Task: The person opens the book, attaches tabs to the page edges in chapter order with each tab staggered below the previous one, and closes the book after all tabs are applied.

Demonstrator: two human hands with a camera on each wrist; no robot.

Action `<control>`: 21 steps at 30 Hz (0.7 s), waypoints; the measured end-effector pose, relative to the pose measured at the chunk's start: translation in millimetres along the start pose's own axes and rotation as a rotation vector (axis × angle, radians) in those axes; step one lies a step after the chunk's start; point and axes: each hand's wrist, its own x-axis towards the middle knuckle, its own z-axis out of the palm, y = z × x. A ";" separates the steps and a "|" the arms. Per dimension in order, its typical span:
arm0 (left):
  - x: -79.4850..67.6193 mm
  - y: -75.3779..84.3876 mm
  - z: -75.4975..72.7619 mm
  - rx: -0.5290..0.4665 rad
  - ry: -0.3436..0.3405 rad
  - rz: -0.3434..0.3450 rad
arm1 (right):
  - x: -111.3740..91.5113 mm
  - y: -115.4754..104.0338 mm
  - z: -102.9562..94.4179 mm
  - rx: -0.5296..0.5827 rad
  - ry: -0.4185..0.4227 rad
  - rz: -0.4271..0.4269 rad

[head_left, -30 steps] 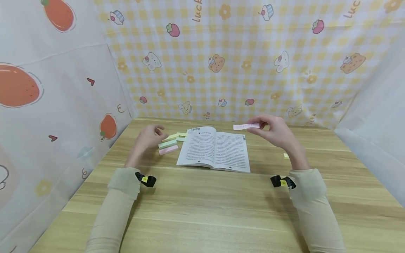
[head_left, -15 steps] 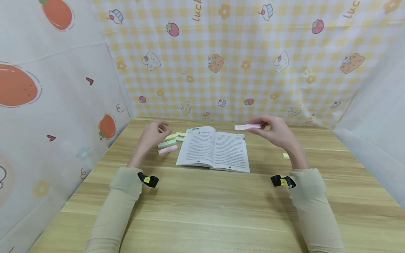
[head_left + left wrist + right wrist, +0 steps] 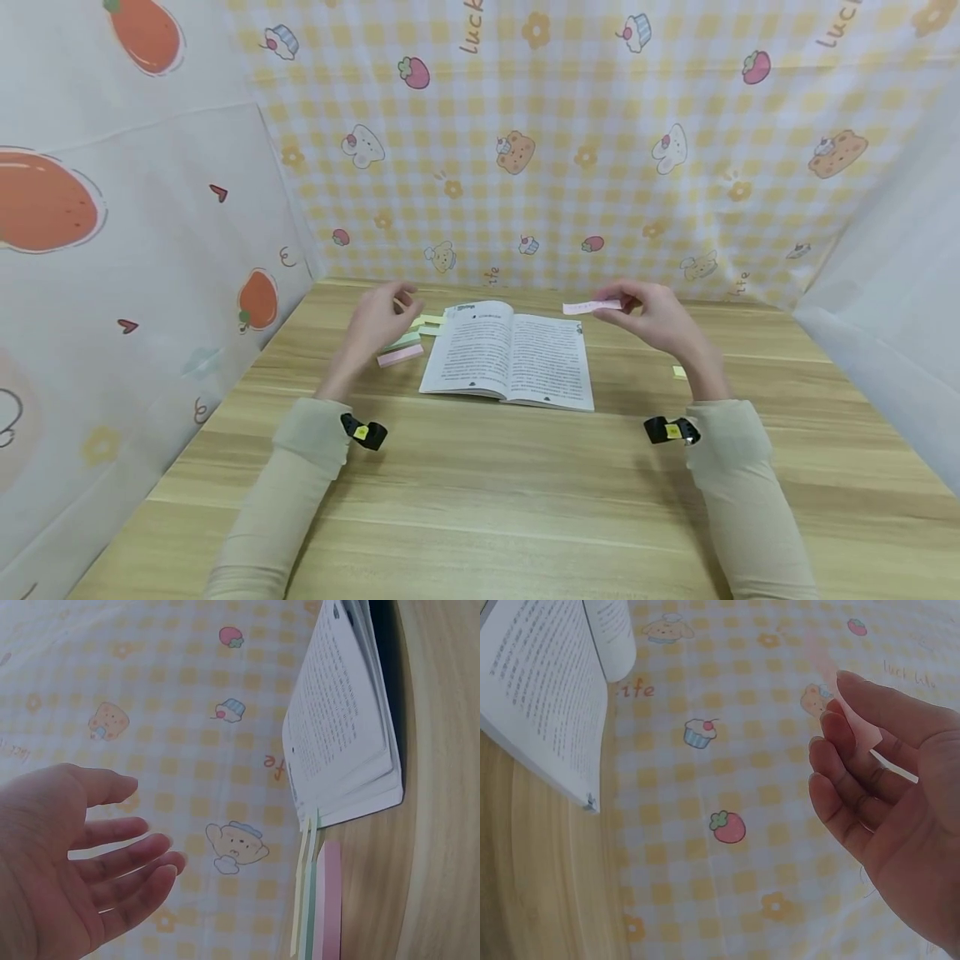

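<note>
Between thumb and fingers my right hand (image 3: 654,314) pinches a pink sticky note strip (image 3: 579,307), raised beyond the book's right page. Writing marks show on the strip in the head view. An open book (image 3: 510,354) lies face up on the table. My left hand (image 3: 382,318) hovers over the sticky note pads at the book's left, fingers loosely bent and nothing in them. Below it are a pink pad (image 3: 401,356) and a green pad (image 3: 405,341), partly covered by the hand. Yellow and green strips (image 3: 311,825) reach the book's left edge.
A small yellow sticky note (image 3: 678,372) lies on the wooden table (image 3: 495,492) beside my right wrist. A yellow checked cloth (image 3: 555,192) hangs behind the table, and a white printed cloth (image 3: 172,242) stands at the left.
My left hand has moved right and slightly up, from beside the pads to over them. My right hand keeps the pink strip, which has shifted slightly right.
</note>
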 end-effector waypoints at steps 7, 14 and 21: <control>-1.5 12.1 10.2 0.027 0.003 0.059 | 0.3 11.7 3.4 -0.004 -0.022 0.057; -2.5 19.9 19.8 0.048 0.007 0.117 | -0.8 24.5 6.3 0.004 -0.037 0.077; -3.2 28.6 28.6 0.062 -0.005 0.111 | 1.0 31.9 11.3 0.017 -0.112 0.106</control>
